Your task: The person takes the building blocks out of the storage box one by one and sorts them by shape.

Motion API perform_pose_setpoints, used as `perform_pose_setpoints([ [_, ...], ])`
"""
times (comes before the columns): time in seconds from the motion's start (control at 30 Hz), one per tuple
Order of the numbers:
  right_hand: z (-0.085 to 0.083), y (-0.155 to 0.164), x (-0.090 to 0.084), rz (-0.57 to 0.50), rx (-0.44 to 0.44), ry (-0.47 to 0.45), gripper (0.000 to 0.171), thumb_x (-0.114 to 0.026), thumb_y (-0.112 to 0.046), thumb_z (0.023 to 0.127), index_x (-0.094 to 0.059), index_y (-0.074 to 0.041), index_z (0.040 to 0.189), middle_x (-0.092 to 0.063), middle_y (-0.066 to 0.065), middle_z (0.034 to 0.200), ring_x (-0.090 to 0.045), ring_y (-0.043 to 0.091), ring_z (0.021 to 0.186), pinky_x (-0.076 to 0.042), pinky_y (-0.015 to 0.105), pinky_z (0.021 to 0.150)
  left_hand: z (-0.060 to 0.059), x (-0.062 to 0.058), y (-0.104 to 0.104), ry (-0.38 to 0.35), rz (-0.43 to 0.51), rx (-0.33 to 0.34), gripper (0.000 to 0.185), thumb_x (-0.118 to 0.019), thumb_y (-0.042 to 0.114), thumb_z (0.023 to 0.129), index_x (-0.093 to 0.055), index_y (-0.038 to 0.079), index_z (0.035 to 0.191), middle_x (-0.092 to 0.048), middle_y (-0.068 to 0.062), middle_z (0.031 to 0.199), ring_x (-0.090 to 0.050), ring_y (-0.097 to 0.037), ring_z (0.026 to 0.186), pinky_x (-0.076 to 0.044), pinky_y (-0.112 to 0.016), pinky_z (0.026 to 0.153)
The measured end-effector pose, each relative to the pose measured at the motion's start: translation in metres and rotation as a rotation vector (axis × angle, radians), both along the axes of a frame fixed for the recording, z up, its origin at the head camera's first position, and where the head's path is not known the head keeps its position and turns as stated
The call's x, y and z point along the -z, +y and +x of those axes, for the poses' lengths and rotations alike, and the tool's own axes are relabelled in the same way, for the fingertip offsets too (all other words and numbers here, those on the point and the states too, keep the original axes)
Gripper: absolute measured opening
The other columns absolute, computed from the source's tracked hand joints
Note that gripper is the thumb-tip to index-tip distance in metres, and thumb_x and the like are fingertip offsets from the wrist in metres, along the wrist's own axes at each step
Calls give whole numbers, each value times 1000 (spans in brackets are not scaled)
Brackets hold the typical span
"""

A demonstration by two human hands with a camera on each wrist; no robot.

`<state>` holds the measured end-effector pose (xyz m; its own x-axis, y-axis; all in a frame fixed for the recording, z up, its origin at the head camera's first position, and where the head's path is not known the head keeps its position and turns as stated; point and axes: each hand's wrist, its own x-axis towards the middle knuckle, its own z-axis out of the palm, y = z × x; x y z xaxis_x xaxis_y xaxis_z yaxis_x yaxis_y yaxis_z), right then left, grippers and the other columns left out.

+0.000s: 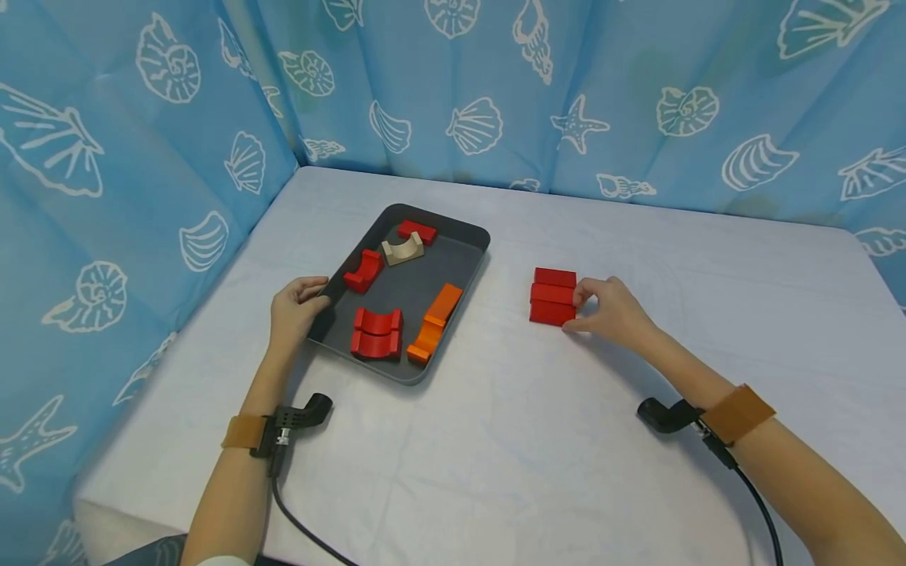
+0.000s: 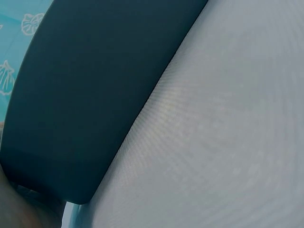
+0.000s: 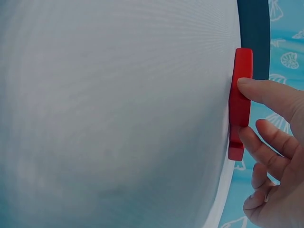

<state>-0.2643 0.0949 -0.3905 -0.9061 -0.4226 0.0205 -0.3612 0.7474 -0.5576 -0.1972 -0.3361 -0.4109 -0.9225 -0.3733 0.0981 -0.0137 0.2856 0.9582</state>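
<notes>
Three flat red blocks [image 1: 553,296] lie side by side on the white table [image 1: 538,440]. My right hand [image 1: 583,306] pinches the nearest one at its right end, thumb and fingers on the red block [image 3: 242,61] in the right wrist view. My left hand [image 1: 310,299] grips the left rim of a dark grey tray [image 1: 473,233], thumb over the edge. The left wrist view shows only the tray's dark side [image 2: 85,95] and the cloth. Inside the tray lie a red flat block [image 1: 416,231], a beige arch [image 1: 403,250], a red arch [image 1: 364,271], a red arch pair [image 1: 377,332] and orange blocks [image 1: 435,322].
A blue curtain with shell prints [image 1: 495,86] closes off the back and left sides of the table. Black wrist cameras with cables [image 1: 300,417] sit on both forearms. White cloth stretches in front of the tray and to the right.
</notes>
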Motion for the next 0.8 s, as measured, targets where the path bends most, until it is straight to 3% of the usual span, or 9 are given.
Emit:
perform_pose_setpoints([
  [0.3, 0, 1, -1, 15, 5, -11, 30, -77, -15, 69, -51, -6, 82, -54, 8, 84, -42, 29, 89, -46, 37, 62, 0, -2, 2, -2, 1, -1, 31, -57, -4, 77, -58, -8, 108, -64, -16, 98, -57, -6, 81, -41, -16, 69],
  [0.8, -3, 0, -9, 36, -58, -19, 31, -76, -15, 69, -52, -3, 87, -55, 9, 87, -44, 29, 89, -46, 39, 67, -1, -1, 1, -11, -14, -14, 31, -57, -4, 76, -59, -7, 107, -60, -23, 102, -58, -7, 80, -41, -16, 68],
])
